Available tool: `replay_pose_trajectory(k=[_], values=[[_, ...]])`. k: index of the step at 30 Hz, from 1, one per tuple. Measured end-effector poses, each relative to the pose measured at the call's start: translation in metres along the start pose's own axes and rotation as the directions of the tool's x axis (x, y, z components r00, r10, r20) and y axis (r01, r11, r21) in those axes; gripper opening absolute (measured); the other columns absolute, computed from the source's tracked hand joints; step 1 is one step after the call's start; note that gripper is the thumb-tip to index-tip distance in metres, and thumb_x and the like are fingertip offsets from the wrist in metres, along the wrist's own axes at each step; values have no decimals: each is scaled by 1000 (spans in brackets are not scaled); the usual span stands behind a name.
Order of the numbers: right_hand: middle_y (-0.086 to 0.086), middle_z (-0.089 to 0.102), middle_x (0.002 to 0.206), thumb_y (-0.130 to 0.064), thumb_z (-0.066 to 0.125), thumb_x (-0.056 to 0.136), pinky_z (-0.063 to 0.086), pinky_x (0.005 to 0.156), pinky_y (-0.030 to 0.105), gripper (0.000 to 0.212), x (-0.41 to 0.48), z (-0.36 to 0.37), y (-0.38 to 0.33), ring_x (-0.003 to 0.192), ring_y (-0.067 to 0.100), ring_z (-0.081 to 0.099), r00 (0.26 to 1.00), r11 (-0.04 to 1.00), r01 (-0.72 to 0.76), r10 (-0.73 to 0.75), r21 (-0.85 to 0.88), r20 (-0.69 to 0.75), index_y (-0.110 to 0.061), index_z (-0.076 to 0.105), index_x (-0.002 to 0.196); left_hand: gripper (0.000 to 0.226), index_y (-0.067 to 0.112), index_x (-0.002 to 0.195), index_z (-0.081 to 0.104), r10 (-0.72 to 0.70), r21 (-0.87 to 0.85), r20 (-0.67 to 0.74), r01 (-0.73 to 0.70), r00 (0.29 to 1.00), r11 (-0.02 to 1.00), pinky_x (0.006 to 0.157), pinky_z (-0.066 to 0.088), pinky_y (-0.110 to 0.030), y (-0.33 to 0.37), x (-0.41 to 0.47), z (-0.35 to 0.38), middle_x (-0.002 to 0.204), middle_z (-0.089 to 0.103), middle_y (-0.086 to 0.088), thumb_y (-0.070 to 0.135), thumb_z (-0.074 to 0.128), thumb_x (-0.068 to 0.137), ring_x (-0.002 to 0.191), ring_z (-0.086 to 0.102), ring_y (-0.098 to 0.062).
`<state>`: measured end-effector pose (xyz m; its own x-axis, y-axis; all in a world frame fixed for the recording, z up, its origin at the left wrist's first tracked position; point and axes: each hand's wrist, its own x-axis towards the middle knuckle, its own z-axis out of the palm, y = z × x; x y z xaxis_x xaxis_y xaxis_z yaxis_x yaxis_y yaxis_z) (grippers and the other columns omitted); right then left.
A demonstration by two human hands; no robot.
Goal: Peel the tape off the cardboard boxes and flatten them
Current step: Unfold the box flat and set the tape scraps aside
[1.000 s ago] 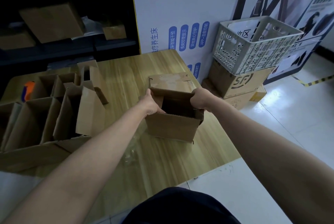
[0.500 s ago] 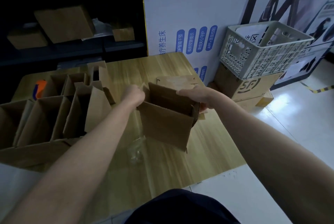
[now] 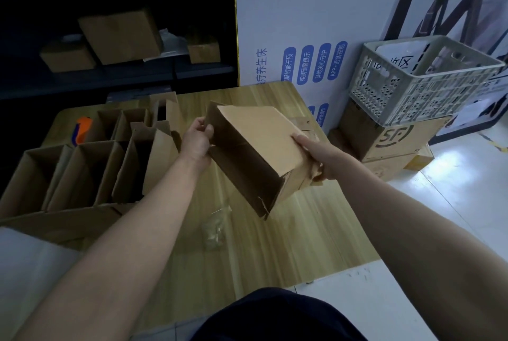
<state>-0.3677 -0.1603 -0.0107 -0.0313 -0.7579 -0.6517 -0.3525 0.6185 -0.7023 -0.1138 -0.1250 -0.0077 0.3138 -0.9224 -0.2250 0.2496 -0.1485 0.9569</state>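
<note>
Bottom edge cuts off some dark clothing (image 3: 275,318), can't tell what it is. Just past it on the wood-grain worktop (image 3: 302,244) there's a crumpled clear wad (image 3: 215,230), glossy; it could be tape or plastic film, hard to say.

Above that, the cardboard box (image 3: 255,148) is up in the air between both hands, tilted, with a plain matte brown face on top and a ragged torn corner pointing down. The left hand (image 3: 196,142) pinches the upper left edge, thumb on the near side. The right hand (image 3: 316,153) is curled round the right end, where crumpled flaps hide most of its fingers.

On the left sits a row of open boxes (image 3: 82,173), their insides in shadow. Behind them is an orange and blue thing (image 3: 82,130), half hidden. On the right, a grey perforated plastic crate (image 3: 420,79) sits on a printed carton (image 3: 398,140). Farthest back, a dim shelf (image 3: 192,71) holds more boxes.
</note>
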Motion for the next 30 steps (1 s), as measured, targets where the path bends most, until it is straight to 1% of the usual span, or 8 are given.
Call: replay_pose_trajectory(k=[3, 7, 10, 12, 16, 20, 25, 30], values=[[5, 53, 99, -58, 72, 71, 55, 58, 38, 51, 1, -5, 4, 89, 28, 57, 999, 981, -41, 39, 188, 10, -22, 48, 98, 16, 18, 92, 58, -8, -94, 62, 14, 998, 995, 80, 41, -38, -5, -5, 1, 92, 60, -6, 9, 45, 95, 94, 53, -25], [7, 56, 98, -35, 81, 69, 50, 46, 32, 57, 8, -12, 11, 85, 25, 57, 996, 940, -25, 51, 340, -67, -13, 48, 109, 26, 16, 82, 60, -117, -237, 198, 163, 973, 958, 70, 47, -35, -9, -5, 1, 77, 62, -5, 39, 49, 89, 80, 57, -23], [7, 57, 100, -21, 84, 67, 49, 57, 36, 59, 16, -19, 16, 86, 24, 56, 982, 918, -49, 116, 393, -148, -7, 51, 115, 70, 21, 138, 38, -277, -113, 61, 282, 959, 953, 88, 50, -53, -22, 8, 2, 130, 53, -15, 39, 72, 79, 112, 57, -34], [7, 60, 100, -15, 82, 68, 48, 66, 35, 54, 23, -19, 18, 84, 21, 57, 971, 917, -9, 104, 399, -217, -8, 55, 115, 97, 27, 149, 12, -382, 9, -66, 384, 922, 923, 94, 47, -57, -34, 12, 7, 146, 36, -19, 23, 76, 76, 123, 48, -38], [3, 59, 97, -2, 74, 75, 48, 62, 33, 36, 30, -13, 23, 80, 18, 54, 960, 894, 100, 29, 437, -280, -19, 58, 103, 46, 2, 125, 51, -532, 152, -35, 530, 846, 834, 67, 52, -38, -64, 3, 34, 125, 59, -16, 15, 69, 85, 95, 61, -27], [9, 58, 89, -6, 75, 77, 56, 79, 41, 28, 35, -19, 40, 85, 24, 59, 965, 964, -39, 105, 264, -242, -7, 59, 100, 45, -2, 130, 46, -515, 142, -102, 525, 851, 839, 89, 48, -44, -86, 6, 46, 126, 58, -16, 3, 63, 88, 113, 57, -31], [10, 51, 76, -20, 72, 83, 47, 80, 32, 27, 43, -30, 65, 77, 23, 52, 968, 971, -204, 181, -127, -172, -3, 52, 79, 45, 10, 123, 51, -416, 258, -64, 418, 907, 871, 90, 50, -45, -102, 12, 58, 121, 61, -8, 6, 70, 83, 108, 59, -28], [11, 57, 97, -21, 53, 96, 44, 66, 21, 30, 62, -41, 68, 92, 24, 57, 972, 972, -69, 15, -223, -234, 1, 58, 115, 53, 11, 127, 46, -469, 453, 8, 415, 883, 789, 83, 48, -35, -114, 18, 80, 122, 57, -3, 10, 73, 81, 104, 55, -22]])
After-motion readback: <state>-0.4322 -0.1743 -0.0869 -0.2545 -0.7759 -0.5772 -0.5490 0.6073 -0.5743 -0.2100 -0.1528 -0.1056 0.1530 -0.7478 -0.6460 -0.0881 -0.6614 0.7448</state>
